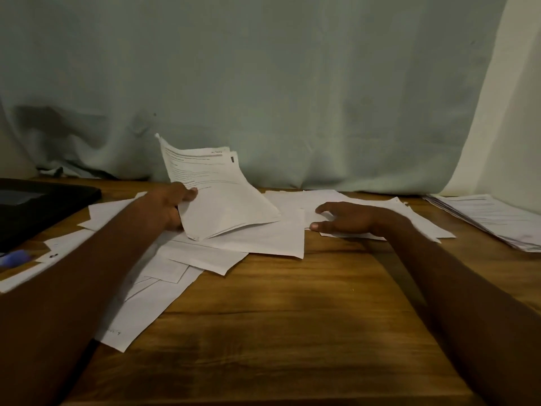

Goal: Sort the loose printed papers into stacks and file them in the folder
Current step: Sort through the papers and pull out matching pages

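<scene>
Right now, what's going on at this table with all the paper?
A person is sorting printed papers on a wooden table. The left hand grips a small bundle of sheets, lifted and bent upward. The right hand rests flat on loose sheets scattered across the middle. A neater stack lies at the far right, and a dark folder sits at the left edge.
</scene>
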Tool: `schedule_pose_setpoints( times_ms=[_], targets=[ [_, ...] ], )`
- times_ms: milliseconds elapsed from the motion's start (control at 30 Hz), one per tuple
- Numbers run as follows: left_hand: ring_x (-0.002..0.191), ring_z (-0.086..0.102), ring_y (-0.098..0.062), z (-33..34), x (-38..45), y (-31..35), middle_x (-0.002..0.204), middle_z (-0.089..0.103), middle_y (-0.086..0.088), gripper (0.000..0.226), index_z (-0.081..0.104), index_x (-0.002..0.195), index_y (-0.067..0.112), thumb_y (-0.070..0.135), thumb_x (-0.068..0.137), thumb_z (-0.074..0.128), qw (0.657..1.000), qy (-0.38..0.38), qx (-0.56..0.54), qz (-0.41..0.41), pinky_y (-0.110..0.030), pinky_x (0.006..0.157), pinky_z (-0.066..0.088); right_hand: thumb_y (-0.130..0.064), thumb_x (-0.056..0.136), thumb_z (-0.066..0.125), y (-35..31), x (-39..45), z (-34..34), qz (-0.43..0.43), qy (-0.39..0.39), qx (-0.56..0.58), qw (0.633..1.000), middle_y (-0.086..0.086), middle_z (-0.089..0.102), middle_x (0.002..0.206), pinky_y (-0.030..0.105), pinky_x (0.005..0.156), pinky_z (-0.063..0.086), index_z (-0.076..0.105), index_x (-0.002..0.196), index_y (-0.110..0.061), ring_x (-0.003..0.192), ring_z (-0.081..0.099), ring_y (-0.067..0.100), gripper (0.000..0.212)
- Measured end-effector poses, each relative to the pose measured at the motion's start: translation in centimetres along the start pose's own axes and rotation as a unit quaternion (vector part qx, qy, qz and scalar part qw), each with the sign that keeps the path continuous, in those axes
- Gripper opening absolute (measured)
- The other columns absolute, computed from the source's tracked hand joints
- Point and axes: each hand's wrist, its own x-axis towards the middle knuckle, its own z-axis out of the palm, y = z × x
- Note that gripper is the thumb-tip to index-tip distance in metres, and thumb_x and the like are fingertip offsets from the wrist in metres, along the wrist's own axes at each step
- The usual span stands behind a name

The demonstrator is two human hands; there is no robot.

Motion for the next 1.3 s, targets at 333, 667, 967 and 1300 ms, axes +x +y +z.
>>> schedule_pose_setpoints(
  times_ms=[333, 667, 967, 1300],
  targets=[
    [0.109, 0.056, -0.026, -1.7, 1.2, 1.3, 0.128, 0.062, -0.003, 0.033, 0.06, 0.134, 0.01, 0.013, 0.101, 0.062, 0.988, 0.134, 0.023, 0.067, -0.041, 0.099, 0.044, -0.061, 0.083, 0.073, -0.1, 0.7, -0.3, -0.03, 0.064, -0.006, 0.997, 0.0, 0.058, 0.144, 0.034, 0.103, 0.042, 0.064, 0.136, -0.025, 0.129, 0.054, 0.018, 0.065],
    [0.094, 0.07, -0.019, 1.8, -0.3, 1.0, 0.111, 0.073, -0.001, 0.02, 0.067, 0.11, 0.018, 0.004, 0.103, 0.055, 0.993, -0.051, -0.043, 0.099, -0.041, 0.081, 0.056, -0.063, 0.087, 0.068, -1.4, 1.1, 0.9, -0.052, 0.023, 0.035, 0.998, -0.006, 0.036, 0.163, 0.04, 0.116, 0.031, 0.046, 0.149, -0.037, 0.147, 0.036, 0.02, 0.07],
    [0.094, 0.068, -0.024, 2.5, -0.7, 0.0, 0.115, 0.07, -0.008, 0.028, 0.061, 0.128, 0.011, 0.002, 0.102, 0.057, 0.995, -0.068, 0.044, 0.062, -0.045, 0.091, 0.051, -0.033, 0.082, 0.085, -1.8, 0.6, 0.9, -0.11, 0.156, 0.051, 0.98, -0.006, 0.076, 0.11, 0.027, 0.08, 0.05, 0.08, 0.114, -0.021, 0.095, 0.066, 0.007, 0.034],
    [0.101, 0.071, -0.017, -0.9, 0.1, 1.9, 0.111, 0.076, 0.001, 0.029, 0.068, 0.115, 0.019, 0.0, 0.104, 0.049, 0.973, -0.1, -0.164, 0.128, -0.044, 0.098, 0.051, -0.03, 0.086, 0.08, -1.1, -0.2, -1.8, -0.088, 0.38, 0.155, 0.907, -0.001, 0.079, 0.088, 0.027, 0.076, 0.052, 0.083, 0.096, -0.016, 0.08, 0.071, 0.013, 0.017]
  ],
)
